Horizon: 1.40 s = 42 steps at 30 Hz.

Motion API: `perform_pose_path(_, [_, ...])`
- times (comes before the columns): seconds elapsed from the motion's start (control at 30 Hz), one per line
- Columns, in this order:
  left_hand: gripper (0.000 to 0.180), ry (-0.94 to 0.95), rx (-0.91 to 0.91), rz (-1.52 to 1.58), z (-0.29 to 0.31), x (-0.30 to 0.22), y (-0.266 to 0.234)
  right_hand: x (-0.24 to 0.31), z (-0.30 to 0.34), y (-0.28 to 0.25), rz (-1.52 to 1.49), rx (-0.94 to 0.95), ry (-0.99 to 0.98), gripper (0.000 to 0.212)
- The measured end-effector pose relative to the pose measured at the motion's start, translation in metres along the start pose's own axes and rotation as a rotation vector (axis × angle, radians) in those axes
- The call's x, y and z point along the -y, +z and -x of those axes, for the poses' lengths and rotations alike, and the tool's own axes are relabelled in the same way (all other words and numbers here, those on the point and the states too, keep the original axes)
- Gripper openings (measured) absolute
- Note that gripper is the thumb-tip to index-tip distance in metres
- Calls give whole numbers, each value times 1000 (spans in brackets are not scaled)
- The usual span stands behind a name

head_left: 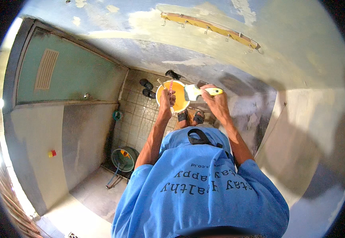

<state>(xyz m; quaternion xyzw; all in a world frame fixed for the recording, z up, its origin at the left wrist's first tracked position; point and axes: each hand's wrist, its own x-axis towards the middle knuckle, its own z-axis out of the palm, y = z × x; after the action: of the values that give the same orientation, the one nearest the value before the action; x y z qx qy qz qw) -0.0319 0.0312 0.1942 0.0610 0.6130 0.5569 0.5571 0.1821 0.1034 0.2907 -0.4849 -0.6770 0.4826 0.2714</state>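
My left hand (167,100) is closed over a round bucket (183,106), orange-yellow inside with a pale rim, and seems to grip the pinkish handle (171,85) across its top. A thin stick (161,82) pokes up beside those fingers; whether they hold it too I cannot tell. In my right hand (217,102) is a wide paintbrush (213,91) with a yellow-green handle and a pale, smeared ferrule. Its dark bristles point left, at the bucket's right rim. Fingers partly hide the bucket's inside.
A patchy blue and cream wall (204,59) rises ahead, carrying a yellow hook rail (212,28). To the left is a teal door panel (71,73) with a vent. Dark shoes (146,84) and a green tub (125,163) stand on the tiled floor (137,115).
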Motion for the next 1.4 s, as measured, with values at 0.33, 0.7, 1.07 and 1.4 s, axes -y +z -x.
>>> perform_pose_path(0.33, [64, -5, 147, 71, 46, -65, 46, -5, -75, 55, 458, 258, -109, 25])
perform_pose_path(0.7, [63, -7, 226, 110, 64, -87, 57, -44, -91, 81, 512, 282, -426, 22])
perform_pose_path(1.07, [64, -43, 193, 148, 64, -93, 54, -49, -95, 83, 426, 341, -180, 34])
perform_pose_path(1.4, [65, -23, 220, 203, 59, -94, 47, 29, -59, 42, 448, 137, -107, 35])
